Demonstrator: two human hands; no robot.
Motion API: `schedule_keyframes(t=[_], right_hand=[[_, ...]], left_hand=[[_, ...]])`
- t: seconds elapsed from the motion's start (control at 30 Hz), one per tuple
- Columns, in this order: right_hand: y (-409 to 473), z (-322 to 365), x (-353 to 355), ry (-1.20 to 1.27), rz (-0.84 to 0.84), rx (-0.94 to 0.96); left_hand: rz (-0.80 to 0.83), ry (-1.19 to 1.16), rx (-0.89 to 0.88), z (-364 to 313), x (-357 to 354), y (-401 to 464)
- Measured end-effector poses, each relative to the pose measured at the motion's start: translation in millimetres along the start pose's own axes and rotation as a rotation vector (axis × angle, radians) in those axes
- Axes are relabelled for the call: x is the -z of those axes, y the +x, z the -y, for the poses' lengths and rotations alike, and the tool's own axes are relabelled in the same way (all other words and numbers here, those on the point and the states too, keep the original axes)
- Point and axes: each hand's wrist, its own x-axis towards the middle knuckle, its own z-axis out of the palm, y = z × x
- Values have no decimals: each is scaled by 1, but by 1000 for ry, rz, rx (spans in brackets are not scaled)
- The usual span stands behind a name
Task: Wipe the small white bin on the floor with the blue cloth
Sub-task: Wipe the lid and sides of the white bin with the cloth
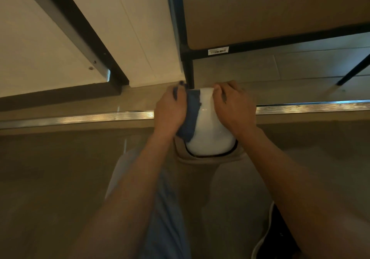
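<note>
The small white bin (209, 130) is tipped toward me, its bottom end near my knee and its far end by the black table leg. My left hand (170, 111) presses the blue cloth (191, 116) against the bin's left side, fingers curled over the cloth's far edge. My right hand (233, 107) grips the bin's right side near its far end, fingers bent over the edge. The bin's opening is hidden from view.
A black metal table leg (189, 72) stands just behind the bin, with a brown table top (280, 8) above right. A metal floor strip (80, 118) crosses the floor. A white cabinet (128, 28) stands at left. My legs are below.
</note>
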Motion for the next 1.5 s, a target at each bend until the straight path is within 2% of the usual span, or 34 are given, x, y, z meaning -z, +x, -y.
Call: schedule_keyframes(t=[0.03,0.1,0.23,0.37,0.47,0.6,0.67,0.77,0.83,0.9,1.03,1.07,1.17,1.2,1.27,1.33,1.4,1.47,1.5], right_hand=[[0,0,0,3,-15,-2],[1,1,1,10,-24,-24],[2,0,-1,32,-18,-25],[1,-1,1,4,-27,39],[1,-1,0,19,7,34],[0,0,-1,60,10,-14],[1,3,-1,61,-5,-37],[0,4,-1,41,-8,-9],[-1,3,-1,32,1,7],[-1,3,0,23,10,13],[-1,3,2,35,2,14],[0,3,2,37,-14,10],[2,5,0,25,-48,0],[2,6,0,24,-41,0],[0,6,-1,52,-17,0],[-1,4,0,61,-11,16],[-1,3,0,46,-9,26],[-1,3,0,53,-5,10],[0,3,-1,60,-9,4]], left_hand=[[58,33,39,-10,3,17],[70,41,44,-17,1,26],[-156,-104,-89,14,-18,-51],[-167,-161,-100,39,-31,-102],[-159,-132,-76,24,-13,-58],[-23,43,23,-9,2,14],[-53,25,-13,-5,-6,6],[-168,-44,-177,21,-19,-51],[-189,-27,-208,32,-18,-73],[-156,-27,-195,22,-7,-54],[-11,305,-92,-21,-5,16],[-23,389,-130,-25,-10,16],[-144,507,-430,-10,-19,-26],[-166,511,-523,2,-19,-44],[-161,442,-601,23,-11,-60],[-128,301,-522,25,-3,-50],[-78,228,-308,8,-2,-19],[-39,329,-148,-16,-9,9],[-56,421,-156,-23,-14,12]])
